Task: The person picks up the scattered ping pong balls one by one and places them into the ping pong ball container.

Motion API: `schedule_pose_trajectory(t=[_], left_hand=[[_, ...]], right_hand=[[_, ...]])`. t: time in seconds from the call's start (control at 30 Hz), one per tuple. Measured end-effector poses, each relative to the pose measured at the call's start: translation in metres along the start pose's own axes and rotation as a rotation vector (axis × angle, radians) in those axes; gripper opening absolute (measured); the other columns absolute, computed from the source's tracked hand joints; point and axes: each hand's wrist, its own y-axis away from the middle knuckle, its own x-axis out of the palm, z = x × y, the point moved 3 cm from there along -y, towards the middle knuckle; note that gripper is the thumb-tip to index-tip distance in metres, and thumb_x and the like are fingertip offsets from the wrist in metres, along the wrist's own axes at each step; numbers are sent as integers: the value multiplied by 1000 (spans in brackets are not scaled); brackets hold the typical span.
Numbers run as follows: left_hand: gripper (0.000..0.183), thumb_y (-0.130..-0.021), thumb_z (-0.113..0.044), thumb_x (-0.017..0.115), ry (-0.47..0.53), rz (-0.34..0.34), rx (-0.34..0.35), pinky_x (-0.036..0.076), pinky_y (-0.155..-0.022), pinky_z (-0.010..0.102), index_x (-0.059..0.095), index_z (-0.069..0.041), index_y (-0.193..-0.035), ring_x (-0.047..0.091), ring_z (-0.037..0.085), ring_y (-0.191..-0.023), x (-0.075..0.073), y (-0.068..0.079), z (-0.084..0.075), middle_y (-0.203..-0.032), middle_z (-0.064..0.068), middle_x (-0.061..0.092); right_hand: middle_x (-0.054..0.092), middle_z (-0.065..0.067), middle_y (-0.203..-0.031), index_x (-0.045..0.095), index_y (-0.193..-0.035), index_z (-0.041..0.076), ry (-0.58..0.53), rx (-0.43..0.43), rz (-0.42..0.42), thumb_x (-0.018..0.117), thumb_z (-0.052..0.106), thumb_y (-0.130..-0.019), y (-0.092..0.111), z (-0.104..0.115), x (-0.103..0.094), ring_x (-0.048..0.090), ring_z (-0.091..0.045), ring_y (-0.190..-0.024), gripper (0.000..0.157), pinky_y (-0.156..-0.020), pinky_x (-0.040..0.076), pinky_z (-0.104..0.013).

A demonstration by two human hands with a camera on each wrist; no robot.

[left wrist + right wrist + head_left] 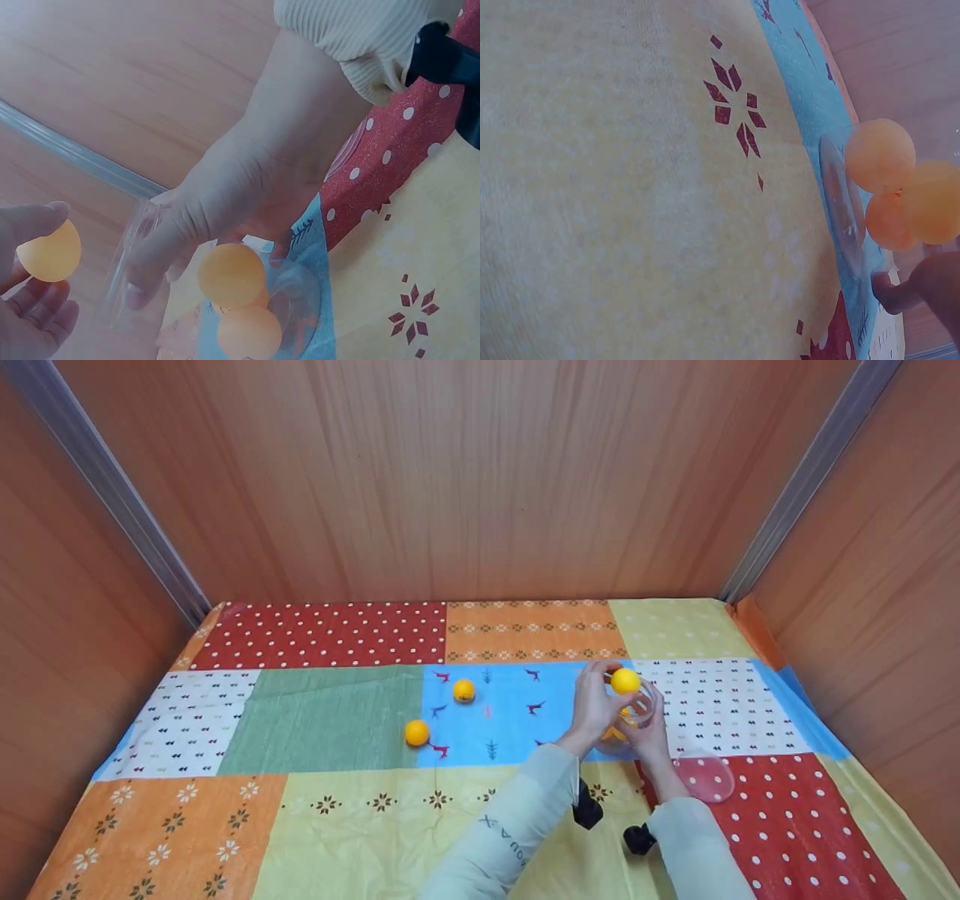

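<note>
In the head view my left hand pinches a yellow-orange ping-pong ball just above the mouth of a clear plastic jar. The left wrist view shows that ball between thumb and fingers, apart from the jar's rim. My right hand grips the jar around its upper part, with the thumb near the rim. Several orange balls lie inside the jar, seen through its wall. The jar's base is partly hidden by my hands in the head view.
Two more orange balls, one nearer the back and one further left, lie on the patchwork tablecloth. A clear round lid lies right of my right wrist. Wood-grain panels enclose the table's back and sides.
</note>
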Motion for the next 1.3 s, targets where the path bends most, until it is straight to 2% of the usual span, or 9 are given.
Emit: schedule_pose_trajectory(t=[0.2,0.27,0.4,0.5,0.6,0.73,0.87,1.1,1.3], left_hand=[[41,-71,-14,74,12,4,-8,42,-74,18,59,-10,-110,51,17,-93,-1,-3,0,-102,-4,54],[40,-72,-14,74,13,3,-4,42,-74,18,59,-10,-109,52,18,-93,-3,-3,1,-102,-4,55],[38,-75,-15,72,-4,0,18,42,-75,18,58,-8,-110,53,19,-93,-7,-2,1,-102,1,55],[37,-76,-16,70,-17,-4,37,43,-75,19,58,-5,-109,53,19,-92,-10,-2,3,-102,4,56],[36,-78,-16,69,-32,-10,59,43,-77,20,58,-3,-110,53,18,-91,-15,-3,6,-102,4,56],[35,-79,-16,67,-49,-19,73,43,-79,21,58,-2,-110,53,18,-92,-22,-4,12,-103,6,56],[35,-80,-17,66,-55,-34,50,43,-81,24,57,-2,-111,53,21,-97,-29,-5,21,-105,8,56],[36,-82,-19,64,-71,-71,19,42,-83,28,56,-1,-113,51,22,-99,-45,-5,38,-106,9,55],[35,-82,-18,64,-57,-70,-8,43,-83,28,56,-1,-112,51,22,-99,-61,-8,50,-105,8,54]], right_hand=[[30,-10,-133,19,-137,8,-22,-17,-25,66,-5,-74,-1,-2,0,31,-23,-120,80,-88,33,-24],[30,-11,-133,19,-137,8,-31,-17,-23,66,-5,-74,0,-3,0,31,-24,-121,79,-86,35,-23],[30,-12,-133,19,-137,8,-70,-25,-14,65,-7,-75,1,-2,0,30,-26,-122,79,-93,35,-32],[30,-14,-132,19,-137,8,-105,-42,-11,65,-7,-75,2,-1,1,28,-30,-123,78,-98,29,-42],[31,-18,-130,20,-136,6,-144,-67,-12,66,-7,-74,2,-1,2,26,-36,-122,78,-100,23,-46],[30,-24,-130,21,-134,5,-154,-92,-17,67,-5,-74,1,-3,3,24,-41,-121,77,-100,21,-48],[30,-25,-130,22,-135,7,-141,-84,-20,68,-1,-73,1,-4,3,24,-43,-121,77,-100,21,-49],[28,-23,-132,20,-136,7,-176,-34,-7,66,-5,-74,1,-4,2,24,-37,-123,78,-101,21,-46],[30,-19,-133,19,-137,9,-177,-5,0,66,-4,-75,1,-4,1,25,-33,-124,79,-102,21,-44]])
